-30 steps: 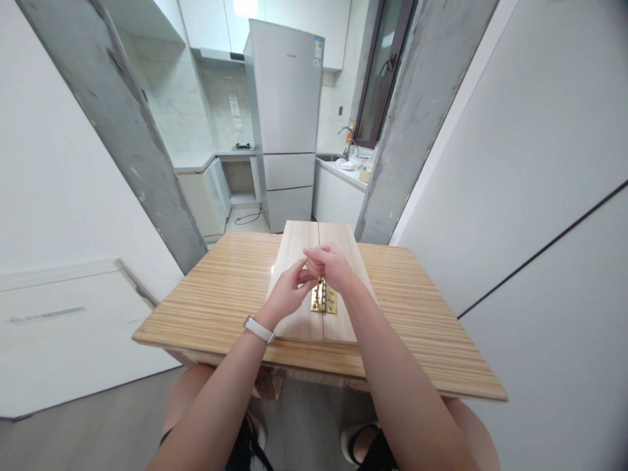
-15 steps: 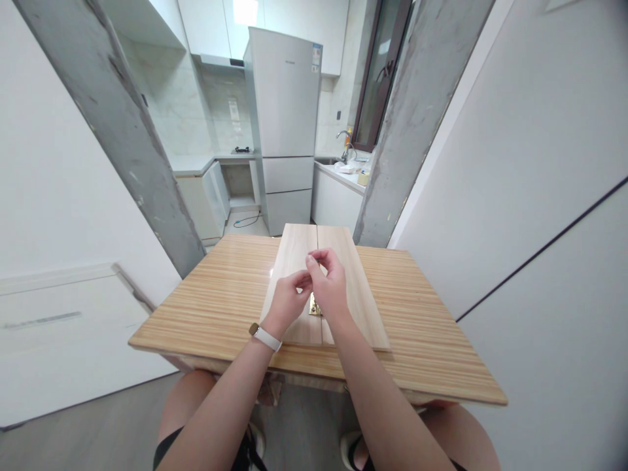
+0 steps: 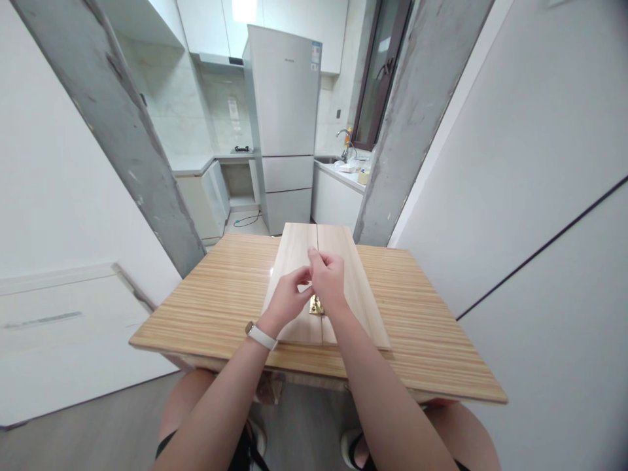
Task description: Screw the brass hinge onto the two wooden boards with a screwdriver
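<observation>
Two pale wooden boards (image 3: 360, 307) lie side by side, with a narrow seam between them. A brass-coloured hinge (image 3: 316, 306) rests across that seam, partly covered by my hands. Over the boards, my left hand (image 3: 290, 297) has its fingers curled and its fingertips against my right hand, a gap showing below the thumb. My right hand (image 3: 328, 278) is closed just above the hinge, thumb pressed to the bent fingers. Whatever either hand may hold is too small or hidden to make out. A watch with a white band (image 3: 261, 336) sits on my left wrist.
The boards lie on a wood-grain table (image 3: 196, 307) whose near edge is close to my knees. Beyond it stand a silver fridge (image 3: 287, 98), a counter with a sink (image 3: 328, 159), and grey pillars (image 3: 412, 118) on both sides. A white panel (image 3: 69, 340) leans at the left.
My right hand's fingers have curled in more tightly and its thumb now points up and forward. My left hand has shifted very slightly. Boards and hinge stay in place.
</observation>
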{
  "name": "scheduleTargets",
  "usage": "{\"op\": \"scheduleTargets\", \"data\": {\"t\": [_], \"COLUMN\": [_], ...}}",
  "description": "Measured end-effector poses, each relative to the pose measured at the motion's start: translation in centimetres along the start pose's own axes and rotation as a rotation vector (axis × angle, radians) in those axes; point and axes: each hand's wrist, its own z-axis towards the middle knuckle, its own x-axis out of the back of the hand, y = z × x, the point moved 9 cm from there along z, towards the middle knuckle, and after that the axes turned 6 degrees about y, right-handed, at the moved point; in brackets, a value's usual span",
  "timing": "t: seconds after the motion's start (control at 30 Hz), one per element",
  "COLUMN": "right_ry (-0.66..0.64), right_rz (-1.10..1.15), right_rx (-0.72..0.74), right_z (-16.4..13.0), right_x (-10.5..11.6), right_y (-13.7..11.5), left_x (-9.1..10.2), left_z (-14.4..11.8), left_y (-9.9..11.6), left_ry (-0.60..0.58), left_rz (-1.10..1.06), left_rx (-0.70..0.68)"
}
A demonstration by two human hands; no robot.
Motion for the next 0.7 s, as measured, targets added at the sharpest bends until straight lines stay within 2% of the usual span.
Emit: {"op": "scheduleTargets", "data": {"t": [0.1,0.2,0.3,0.43,0.5,0.63,0.7], "right_ry": [-0.293,-0.446,-0.428,-0.185,-0.121,-0.255,-0.298], "right_rz": [0.084,0.102,0.002,-0.33,-0.527,-0.974,-1.126], "right_rx": [-0.103,-0.141,-0.032,0.345,0.42,0.407,0.436], "right_z": [1.3,1.5,1.3,0.8,0.6,0.4,0.1], "right_x": [-1.9,-2.9,-2.5,0.4,1.6,1.3,0.8], "right_y": [0.8,1.0,0.4,-3.1,-4.5,-5.3,-5.6], "left_x": [-0.7,-1.0,0.0,1.4,1.6,1.9,1.7], "left_z": [0.5,0.8,1.1,0.9,0.7,0.4,0.3], "left_y": [-0.5,-0.7,-0.7,-0.6,-0.5,0.0,0.6], "left_ry": [-0.103,-0.144,-0.066,0.038,0.05,0.131,0.156], "left_rz": [-0.214,-0.265,-0.103,0.074,0.083,0.203,0.25], "left_rx": [0.054,0.058,0.025,-0.003,-0.011,-0.032,-0.049]}}
